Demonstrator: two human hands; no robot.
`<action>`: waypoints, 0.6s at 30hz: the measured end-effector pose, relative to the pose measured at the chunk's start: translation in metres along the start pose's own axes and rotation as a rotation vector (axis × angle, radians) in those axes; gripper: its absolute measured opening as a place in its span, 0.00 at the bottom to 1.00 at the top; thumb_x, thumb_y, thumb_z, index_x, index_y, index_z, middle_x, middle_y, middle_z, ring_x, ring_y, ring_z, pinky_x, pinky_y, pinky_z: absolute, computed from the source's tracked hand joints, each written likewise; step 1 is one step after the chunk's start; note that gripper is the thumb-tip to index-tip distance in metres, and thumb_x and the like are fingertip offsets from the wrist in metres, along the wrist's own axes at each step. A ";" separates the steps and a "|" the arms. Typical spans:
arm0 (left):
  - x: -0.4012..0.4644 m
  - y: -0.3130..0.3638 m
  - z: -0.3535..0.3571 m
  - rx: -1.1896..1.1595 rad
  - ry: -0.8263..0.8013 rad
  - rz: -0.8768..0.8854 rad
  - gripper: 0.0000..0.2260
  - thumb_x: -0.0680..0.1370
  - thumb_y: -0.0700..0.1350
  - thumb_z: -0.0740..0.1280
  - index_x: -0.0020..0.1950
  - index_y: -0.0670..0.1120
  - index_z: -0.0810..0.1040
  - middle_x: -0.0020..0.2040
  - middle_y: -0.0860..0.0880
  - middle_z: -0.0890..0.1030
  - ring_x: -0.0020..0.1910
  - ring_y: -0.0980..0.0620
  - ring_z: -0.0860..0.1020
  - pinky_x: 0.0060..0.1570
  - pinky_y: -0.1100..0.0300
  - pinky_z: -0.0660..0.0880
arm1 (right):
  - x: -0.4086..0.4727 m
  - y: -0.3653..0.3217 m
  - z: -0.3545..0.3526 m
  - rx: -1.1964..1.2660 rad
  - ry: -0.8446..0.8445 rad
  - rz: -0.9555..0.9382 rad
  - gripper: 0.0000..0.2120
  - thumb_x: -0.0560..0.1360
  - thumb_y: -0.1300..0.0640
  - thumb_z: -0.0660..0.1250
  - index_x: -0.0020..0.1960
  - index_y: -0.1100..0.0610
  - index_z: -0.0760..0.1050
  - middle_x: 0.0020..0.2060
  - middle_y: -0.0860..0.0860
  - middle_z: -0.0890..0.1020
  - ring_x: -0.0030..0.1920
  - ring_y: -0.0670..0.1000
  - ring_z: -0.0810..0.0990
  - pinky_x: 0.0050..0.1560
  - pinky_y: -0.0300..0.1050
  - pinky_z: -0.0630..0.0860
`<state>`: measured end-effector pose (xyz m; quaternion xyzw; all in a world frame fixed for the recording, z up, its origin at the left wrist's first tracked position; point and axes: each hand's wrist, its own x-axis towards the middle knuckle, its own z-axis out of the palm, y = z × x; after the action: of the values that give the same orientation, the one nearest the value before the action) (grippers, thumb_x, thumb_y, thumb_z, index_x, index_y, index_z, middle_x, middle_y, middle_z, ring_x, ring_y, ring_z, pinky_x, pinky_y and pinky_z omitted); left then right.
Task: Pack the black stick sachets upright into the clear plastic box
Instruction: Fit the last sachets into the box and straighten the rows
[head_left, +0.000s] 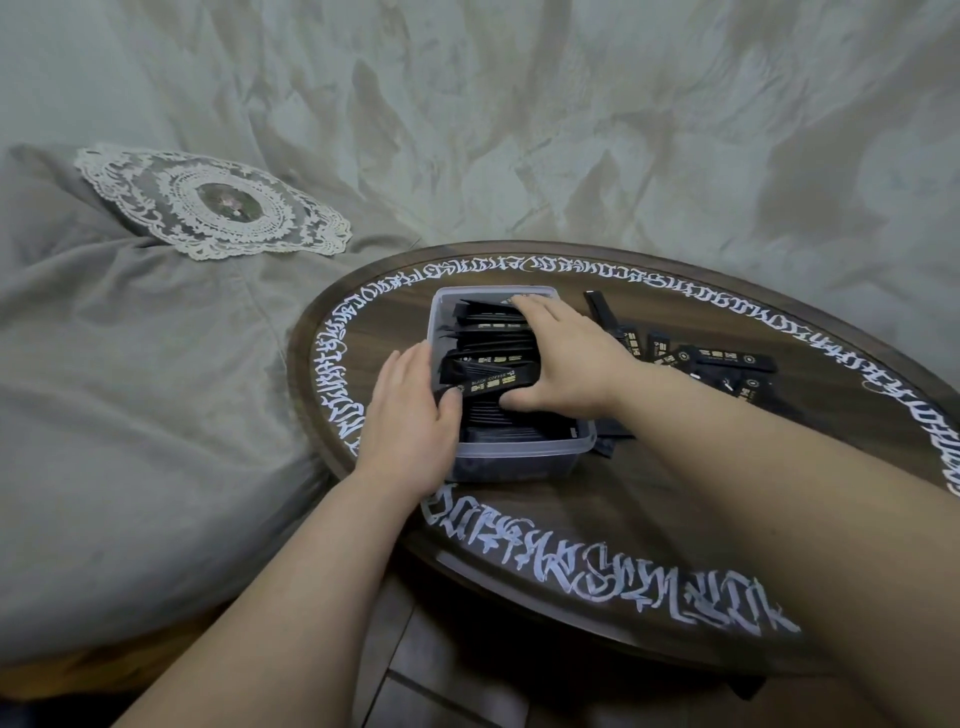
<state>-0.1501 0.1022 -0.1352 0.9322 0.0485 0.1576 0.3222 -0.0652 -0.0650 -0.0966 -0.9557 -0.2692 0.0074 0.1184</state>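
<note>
A clear plastic box (524, 457) stands on the round dark wooden table (649, 499). It holds several black stick sachets (488, 358) packed in rows. My left hand (410, 415) lies against the box's left side, its thumb on the end of a sachet marked "BLACK COFFEE" (491, 383). My right hand (566, 353) reaches over the box from the right, fingers spread flat on the sachets and thumb at the other end of that sachet. More loose sachets (717, 361) lie in a pile on the table right of the box.
The table has white lettering painted round its rim (613, 571). A grey bed cover (130, 389) lies to the left, with a lace doily (218, 205) on a pillow. Pale curtain fabric hangs behind the table. Wooden floor shows below the near table edge.
</note>
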 end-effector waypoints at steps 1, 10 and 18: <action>0.000 0.001 -0.001 0.011 0.008 0.007 0.23 0.81 0.45 0.60 0.75 0.43 0.61 0.73 0.47 0.66 0.75 0.48 0.57 0.74 0.55 0.52 | -0.009 0.002 0.000 0.014 0.012 0.013 0.53 0.64 0.37 0.72 0.78 0.55 0.48 0.76 0.52 0.55 0.76 0.52 0.53 0.73 0.55 0.58; -0.016 0.020 -0.003 0.135 -0.041 0.118 0.24 0.81 0.48 0.60 0.76 0.44 0.61 0.76 0.49 0.62 0.77 0.50 0.52 0.75 0.53 0.53 | -0.080 0.015 0.008 0.230 -0.030 0.287 0.33 0.78 0.41 0.59 0.76 0.57 0.56 0.67 0.53 0.73 0.65 0.56 0.73 0.62 0.49 0.70; -0.029 0.019 -0.007 0.274 -0.135 0.058 0.25 0.81 0.53 0.57 0.77 0.48 0.59 0.78 0.50 0.58 0.78 0.49 0.48 0.74 0.42 0.53 | -0.064 -0.016 0.018 0.330 -0.010 0.272 0.17 0.80 0.50 0.56 0.65 0.55 0.69 0.58 0.53 0.79 0.58 0.56 0.76 0.55 0.48 0.71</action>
<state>-0.1797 0.0862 -0.1258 0.9769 0.0207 0.0957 0.1899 -0.1299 -0.0806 -0.1139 -0.9508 -0.1335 0.0718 0.2701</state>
